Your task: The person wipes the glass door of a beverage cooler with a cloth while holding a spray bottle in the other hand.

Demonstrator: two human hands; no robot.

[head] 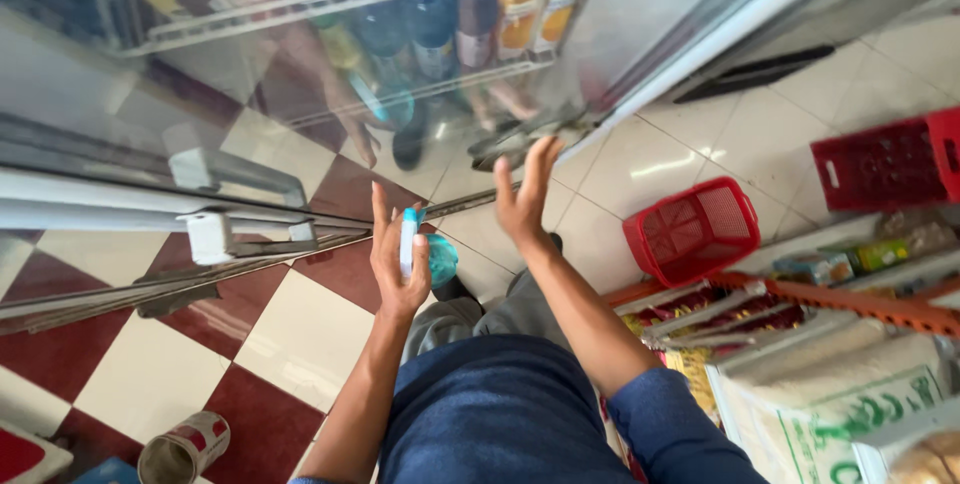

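My left hand (395, 262) grips a blue plastic bottle (425, 254) with a white cap end, held upright in front of the glass door (300, 74) of a drinks fridge. My right hand (525, 194) is open, with its palm and fingertips pressed against the lower edge of that glass door. Behind the glass stand several bottles (480, 19) on white wire shelves. My reflection with the bottle shows faintly in the glass.
A red plastic basket (692, 232) lies on the tiled floor at the right. A red crate (885, 162) sits further right, above shelves with packaged goods and sacks (840, 384). A can (185, 447) lies on the red and white checkered floor at the lower left.
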